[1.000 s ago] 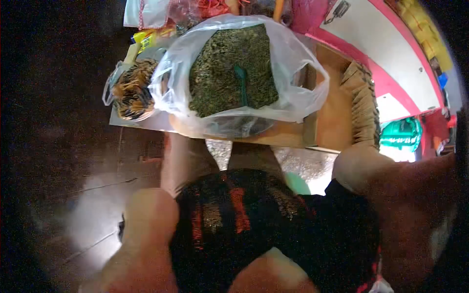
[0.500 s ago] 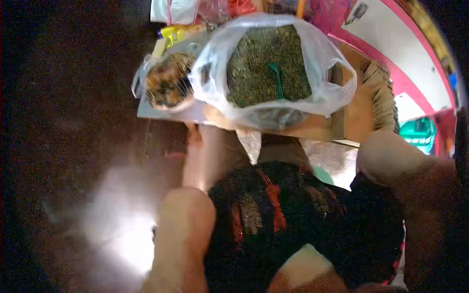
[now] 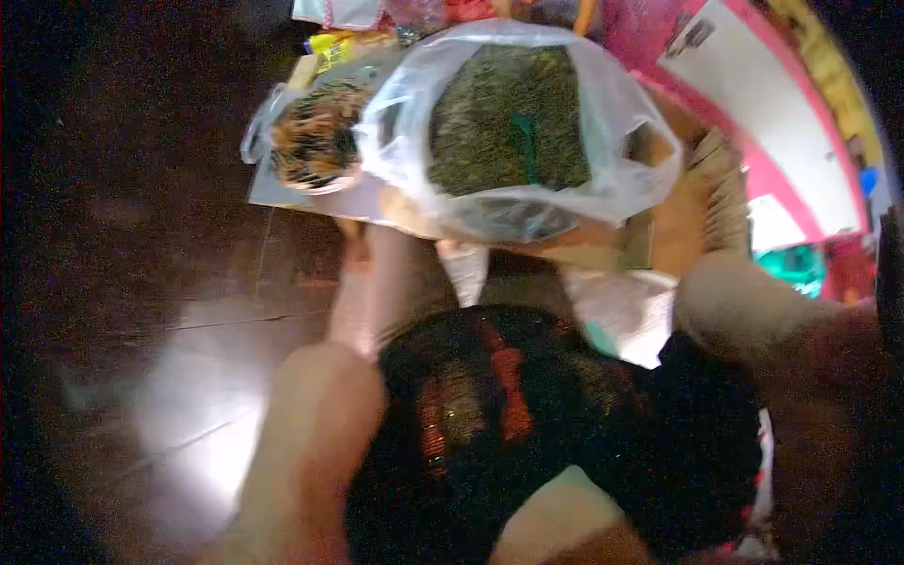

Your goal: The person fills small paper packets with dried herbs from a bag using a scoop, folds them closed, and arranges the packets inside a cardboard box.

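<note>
Neither of my hands shows; two bare, bent limbs, which look like elbows, point forward. The left bent limb (image 3: 325,395) is at lower left and the right one (image 3: 744,292) at the right. Between them dark patterned cloth (image 3: 527,405) covers my lap. Beyond it, an open whitish plastic bag (image 3: 636,179) holds a coarse green-brown mass (image 3: 490,122). A thin green piece (image 3: 524,141) lies on that mass. Left of the bag sits a round bundle of brown and black pieces (image 3: 320,137), blurred.
The bag and bundle rest on a flat board or tray (image 3: 282,196). A yellow packet (image 3: 330,52) lies behind the bundle. A brownish layered stack (image 3: 713,188) stands right of the bag, near a pink-and-white panel (image 3: 782,85). Dark floor (image 3: 141,235) fills the left.
The whole view has shifted a little, so the bag, bundle and lap appear slightly farther left. The left bent limb has moved left and slightly up in the view. Nothing was picked up.
</note>
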Available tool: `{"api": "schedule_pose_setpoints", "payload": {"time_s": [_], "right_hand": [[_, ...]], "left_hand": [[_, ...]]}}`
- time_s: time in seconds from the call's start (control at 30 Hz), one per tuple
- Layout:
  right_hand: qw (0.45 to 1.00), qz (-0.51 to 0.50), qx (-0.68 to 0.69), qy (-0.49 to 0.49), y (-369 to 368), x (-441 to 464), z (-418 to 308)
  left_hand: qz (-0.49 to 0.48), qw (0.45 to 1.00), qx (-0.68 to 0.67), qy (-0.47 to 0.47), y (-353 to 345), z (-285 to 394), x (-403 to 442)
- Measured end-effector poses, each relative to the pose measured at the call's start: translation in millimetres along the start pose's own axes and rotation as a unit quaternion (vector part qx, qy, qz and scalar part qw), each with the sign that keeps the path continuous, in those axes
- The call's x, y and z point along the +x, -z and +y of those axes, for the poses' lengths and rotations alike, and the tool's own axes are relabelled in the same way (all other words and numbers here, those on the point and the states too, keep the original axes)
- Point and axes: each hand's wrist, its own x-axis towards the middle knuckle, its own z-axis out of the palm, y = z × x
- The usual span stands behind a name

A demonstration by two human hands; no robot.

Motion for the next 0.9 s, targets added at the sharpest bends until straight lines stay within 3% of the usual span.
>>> {"api": "schedule_pose_setpoints", "payload": {"time_s": [0.3,0.43,0.53,0.9], "right_hand": [[1.0,0.011,-0.015,0.008,-2.2,-0.5,0.7],[0.999,-0.013,0.017,0.027,-11.2,-0.8,-6.1],[1.0,0.018,0.002,0.007,-11.6,-1.3,4.0],[0.999,-0.003,0.035,0.011,-23.5,-8.2,-4.7]], "left_hand": [[-0.013,1.0,0.007,0.004,1.6,1.7,-2.4],[0.025,0.999,0.019,-0.006,4.5,3.7,-10.6],[-0.008,0.999,0.031,0.001,3.3,4.1,-3.7],[0.039,0.995,0.081,-0.045,12.7,6.6,-16.2]]}}
